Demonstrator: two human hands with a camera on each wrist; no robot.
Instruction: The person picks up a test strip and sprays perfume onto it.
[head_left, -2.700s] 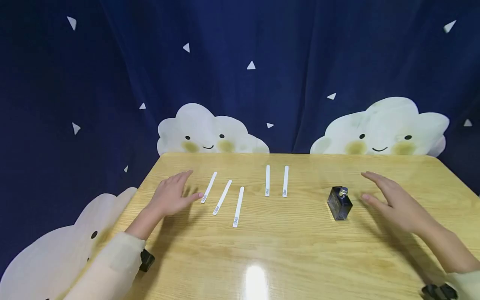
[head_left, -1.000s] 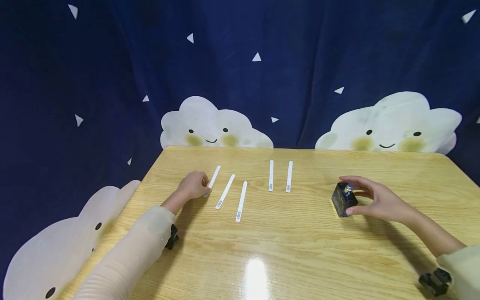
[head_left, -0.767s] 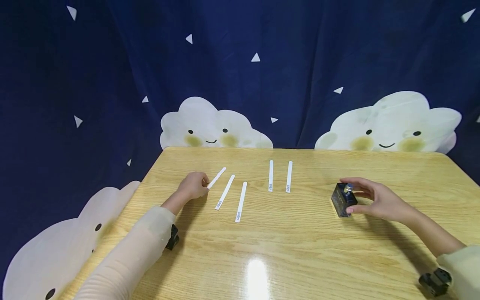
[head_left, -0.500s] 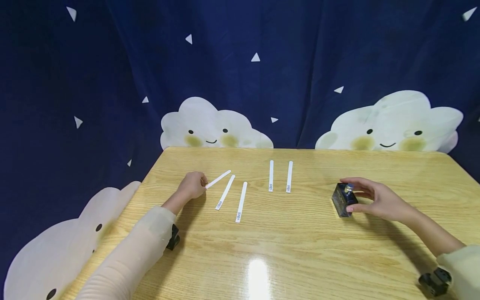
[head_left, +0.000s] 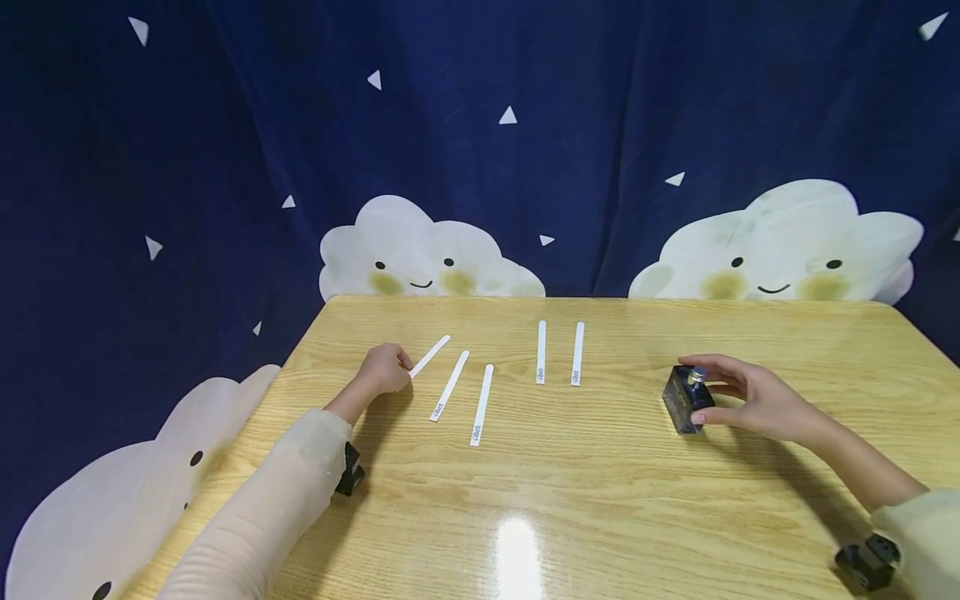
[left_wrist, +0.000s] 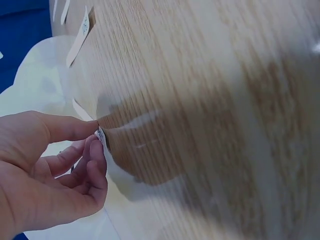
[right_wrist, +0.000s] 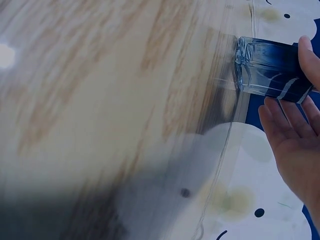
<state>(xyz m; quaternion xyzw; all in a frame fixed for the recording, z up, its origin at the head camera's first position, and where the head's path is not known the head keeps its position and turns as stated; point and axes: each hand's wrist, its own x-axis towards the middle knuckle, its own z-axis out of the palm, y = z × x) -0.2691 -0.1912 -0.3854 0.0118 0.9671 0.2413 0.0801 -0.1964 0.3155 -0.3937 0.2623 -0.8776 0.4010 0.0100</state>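
Observation:
My left hand (head_left: 385, 369) pinches the printed lower end of the leftmost white perfume test strip (head_left: 431, 355). In the left wrist view, thumb and fingers meet on that end of the test strip (left_wrist: 101, 136); it slants away just over the wood, and I cannot tell if its far tip touches. Two more test strips, the nearer (head_left: 451, 386) and the farther right (head_left: 482, 405), lie beside it. Around a dark square perfume bottle (head_left: 682, 406), upright with its silver sprayer top bare, my right hand (head_left: 768, 406) has its thumb and fingers. The bottle's clear base (right_wrist: 245, 65) appears at table level.
Another two strips, one (head_left: 541, 352) left of the other (head_left: 577, 354), lie near the back middle of the wooden table (head_left: 600, 492). Behind the back edge hangs a dark blue curtain (head_left: 465, 125) with cloud shapes.
From hovering apart, my left hand has taken the leftmost strip's end and my right hand has gripped the bottle. The strip's far tip swung right, then partly back.

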